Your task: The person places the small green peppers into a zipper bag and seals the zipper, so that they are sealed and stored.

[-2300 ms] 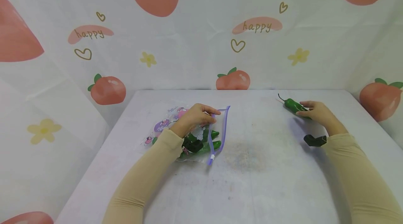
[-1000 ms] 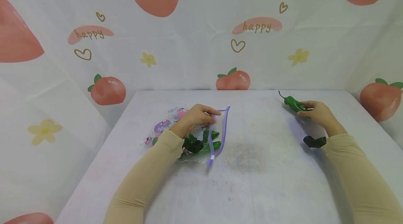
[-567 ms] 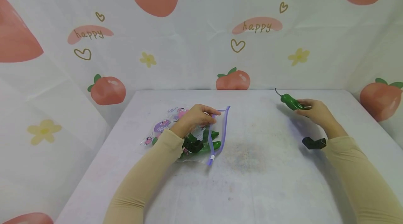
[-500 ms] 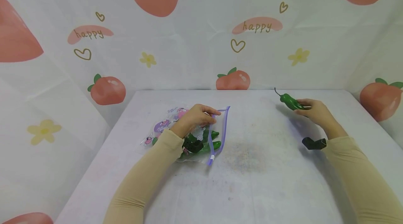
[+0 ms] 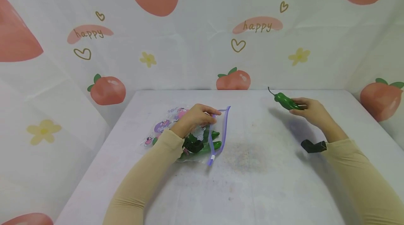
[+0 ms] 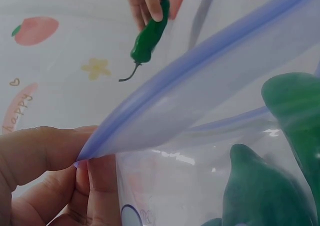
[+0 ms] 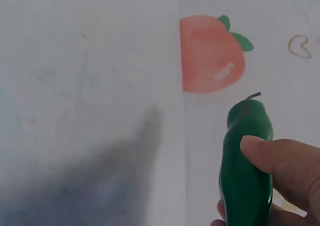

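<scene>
My right hand [image 5: 310, 111] grips a green chili pepper [image 5: 285, 101] by its lower end, raised above the table with its thin stem pointing up and left. The right wrist view shows the thumb across the pepper's [image 7: 245, 171] side. At the left, my left hand [image 5: 198, 118] pinches the edge of a clear zip bag [image 5: 225, 126] with purple trim and printed cartoons. In the left wrist view the bag's purple rim [image 6: 150, 93] passes between thumb and fingers, its mouth parted. Several green peppers [image 6: 265, 191] lie inside the bag, partly hidden by my left hand and sleeve.
The white table [image 5: 240, 190] carries a greyish stain [image 5: 247, 156] between the two hands. Behind it hangs a white cloth [image 5: 195, 42] printed with peaches, flowers and hearts. Black wrist mounts [image 5: 312, 146] stick out below both wrists.
My right hand has lifted the pepper off the table's far right and carried it a little to the left. My left hand and the bag have stayed in place.
</scene>
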Tool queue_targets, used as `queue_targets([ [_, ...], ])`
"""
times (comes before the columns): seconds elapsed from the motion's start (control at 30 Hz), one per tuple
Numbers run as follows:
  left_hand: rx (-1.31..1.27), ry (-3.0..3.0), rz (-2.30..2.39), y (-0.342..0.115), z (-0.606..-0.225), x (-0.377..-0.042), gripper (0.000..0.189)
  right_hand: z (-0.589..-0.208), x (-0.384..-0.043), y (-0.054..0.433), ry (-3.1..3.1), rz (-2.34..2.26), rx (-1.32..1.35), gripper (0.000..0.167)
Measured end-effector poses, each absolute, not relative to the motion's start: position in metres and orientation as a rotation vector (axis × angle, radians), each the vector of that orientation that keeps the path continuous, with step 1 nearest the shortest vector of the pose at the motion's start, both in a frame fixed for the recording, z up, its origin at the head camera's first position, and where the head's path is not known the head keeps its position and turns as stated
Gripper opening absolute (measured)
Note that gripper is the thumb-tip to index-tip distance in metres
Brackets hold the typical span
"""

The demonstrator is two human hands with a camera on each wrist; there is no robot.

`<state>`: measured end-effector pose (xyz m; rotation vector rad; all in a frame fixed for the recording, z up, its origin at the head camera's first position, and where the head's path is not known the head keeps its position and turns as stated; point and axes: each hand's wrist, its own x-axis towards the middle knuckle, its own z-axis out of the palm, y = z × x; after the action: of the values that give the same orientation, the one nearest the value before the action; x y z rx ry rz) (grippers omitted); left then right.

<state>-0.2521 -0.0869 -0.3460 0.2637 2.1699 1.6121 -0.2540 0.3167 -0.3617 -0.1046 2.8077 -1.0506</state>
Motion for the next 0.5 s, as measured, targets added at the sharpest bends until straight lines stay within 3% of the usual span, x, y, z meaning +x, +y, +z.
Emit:
queue_targets([
  [0.5,0.242,2.17,1.593,-0.087,-0.346,-0.252,0.037,-0.348,-0.235,0.285,2.839,-1.014,-0.248,0.067],
])
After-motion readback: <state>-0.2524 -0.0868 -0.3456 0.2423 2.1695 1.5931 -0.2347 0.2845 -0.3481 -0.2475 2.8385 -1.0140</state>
